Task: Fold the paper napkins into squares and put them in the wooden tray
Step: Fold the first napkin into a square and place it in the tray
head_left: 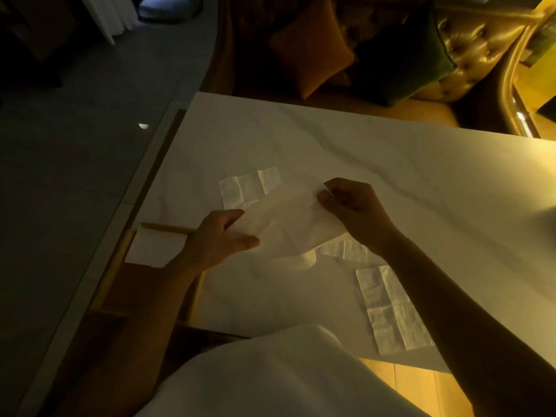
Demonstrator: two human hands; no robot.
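Over a white marble-look tabletop (391,182) in a dim, amber-lit room, the left hand (216,239) and right hand (352,209) pinch opposite ends of a thin white paper napkin (285,224). Unfolded creased napkins (388,308) lie flat nearby. At the table's left edge sits a wooden tray (120,260) holding a folded white square (156,248). Beyond stands a tufted golden sofa (469,55) with cushions.

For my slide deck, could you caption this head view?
Both hands, left hand and right hand, hold a white paper napkin above the white table.

White napkin (285,224) aloft between hands, others flat on table, one in wooden tray (120,251)
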